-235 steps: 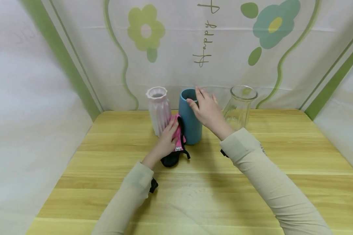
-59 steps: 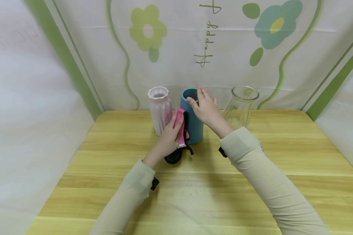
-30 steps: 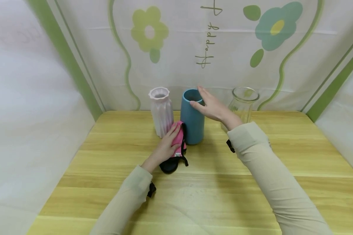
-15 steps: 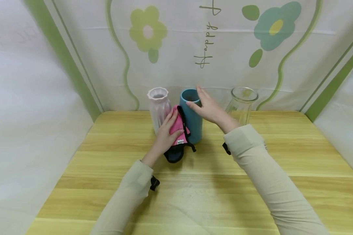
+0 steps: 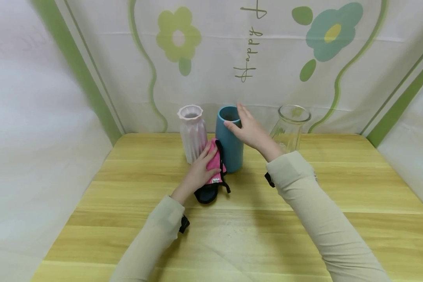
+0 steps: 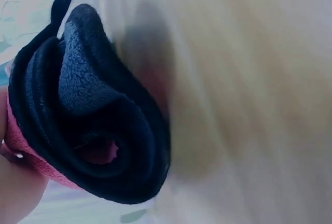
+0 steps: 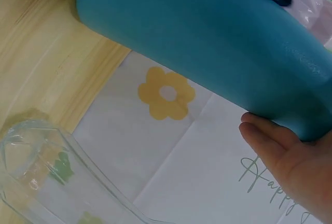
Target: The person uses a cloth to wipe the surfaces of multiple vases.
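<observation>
A blue cylindrical vase [image 5: 229, 149] stands upright on the table, between a pale pink fluted vase [image 5: 193, 137] and a clear glass vase [image 5: 291, 129]. My left hand [image 5: 199, 172] holds a folded pink cloth [image 5: 215, 166] with black edging and a small loop against the blue vase's left front side. In the left wrist view, the cloth's rolled end [image 6: 98, 105] shows dark fleecy layers. My right hand [image 5: 252, 131] holds the blue vase at its rim, thumb in front. In the right wrist view, its fingers [image 7: 267, 136] touch the vase's side.
The wooden table [image 5: 229, 243] carries all three vases near its back edge. A white hanging cloth [image 5: 211, 86] with printed flowers rises right behind them. White sheets [image 5: 28, 156] border both sides. The glass vase is partly behind my right forearm.
The pink cloth slides up and down along the blue vase; it sits lower now than half a second ago. My right hand stays by the rim, shifting slightly, and the vases keep their places.
</observation>
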{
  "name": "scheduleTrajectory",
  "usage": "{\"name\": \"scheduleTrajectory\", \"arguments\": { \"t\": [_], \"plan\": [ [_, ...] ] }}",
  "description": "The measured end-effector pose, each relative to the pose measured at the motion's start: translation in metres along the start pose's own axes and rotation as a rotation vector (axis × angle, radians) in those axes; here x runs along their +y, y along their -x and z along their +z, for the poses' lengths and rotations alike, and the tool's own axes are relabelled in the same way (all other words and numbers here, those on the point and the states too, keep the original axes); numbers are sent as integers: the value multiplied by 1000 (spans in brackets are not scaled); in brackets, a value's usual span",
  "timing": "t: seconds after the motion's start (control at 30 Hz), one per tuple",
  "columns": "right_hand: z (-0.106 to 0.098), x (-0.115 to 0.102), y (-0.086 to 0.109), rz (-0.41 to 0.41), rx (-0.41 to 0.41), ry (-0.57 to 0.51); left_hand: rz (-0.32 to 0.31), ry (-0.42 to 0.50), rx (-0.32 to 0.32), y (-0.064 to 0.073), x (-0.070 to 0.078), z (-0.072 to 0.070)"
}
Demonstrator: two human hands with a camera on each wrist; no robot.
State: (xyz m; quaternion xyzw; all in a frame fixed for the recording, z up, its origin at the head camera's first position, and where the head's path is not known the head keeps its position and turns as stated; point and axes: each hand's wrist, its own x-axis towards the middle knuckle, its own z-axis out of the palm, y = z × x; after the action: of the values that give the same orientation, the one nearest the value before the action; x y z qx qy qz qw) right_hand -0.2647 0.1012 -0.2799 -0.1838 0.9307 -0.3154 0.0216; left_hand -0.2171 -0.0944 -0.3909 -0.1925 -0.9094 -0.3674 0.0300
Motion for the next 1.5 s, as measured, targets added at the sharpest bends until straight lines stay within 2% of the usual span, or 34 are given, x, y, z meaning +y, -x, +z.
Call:
{"name": "scheduleTrajectory", "arguments": {
  "t": [0.1, 0.2, 0.4, 0.67, 1.0, 1.3, 1.4, 1.5],
  "plan": [
    [1, -1, -2, 14, 5, -17, -1, -13, -24, 3, -7, 4],
    [2, -3, -4, 27, 8, -30, 2, -7, -15, 5, -11, 6],
    [3, -3, -11, 63, 22, -48, -2, 35, -2, 9, -10, 5],
    [8, -5, -23, 78, 57, -46, 11, 144, 98, 15, -9, -1],
    [8, -2, -34, 92, 92, -46, 9, 175, 155, 17, -4, -3],
    [1, -2, -35, 34, 99, -15, -12, 195, 160, 17, 2, -6],
    [-7, -1, -33, 11, 135, -74, -21, 198, 156, 18, 2, -6],
    [-22, 7, -28, 20, 223, -85, -21, 198, 155, 18, 4, -6]
  ]
}}
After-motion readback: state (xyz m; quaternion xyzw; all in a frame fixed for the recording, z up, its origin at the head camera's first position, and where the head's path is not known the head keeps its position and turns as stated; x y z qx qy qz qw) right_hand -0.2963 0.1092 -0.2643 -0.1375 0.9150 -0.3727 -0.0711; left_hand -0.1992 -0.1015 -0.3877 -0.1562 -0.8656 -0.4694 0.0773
